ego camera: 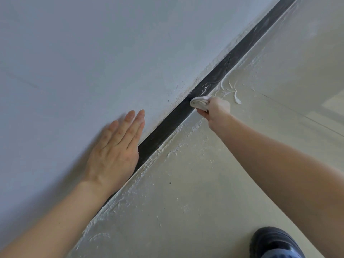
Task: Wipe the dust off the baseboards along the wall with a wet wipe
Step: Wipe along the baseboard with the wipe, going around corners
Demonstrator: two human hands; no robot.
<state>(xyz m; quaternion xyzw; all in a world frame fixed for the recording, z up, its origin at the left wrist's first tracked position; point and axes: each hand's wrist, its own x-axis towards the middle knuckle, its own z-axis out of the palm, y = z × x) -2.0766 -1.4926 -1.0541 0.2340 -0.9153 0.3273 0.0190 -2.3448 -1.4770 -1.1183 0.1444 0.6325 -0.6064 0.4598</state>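
wall (pixel 93 53) fills upper left | floor (pixel 204 192) lower right, plaster-flecked by the edge | dark baseboard (pixel 167 125) runs diagonally between | left hand (pixel 113 151) flat and released on wall, likely bracing | right hand (pixel 216 110) at centre clenches folded wet wipe (pixel 199 103), pressed to baseboard for wiping | shoe (pixel 273 241) bottom right

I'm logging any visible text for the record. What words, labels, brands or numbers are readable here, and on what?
None: no readable text on the wall, baseboard, floor, wipe in the right hand, left hand or shoe.
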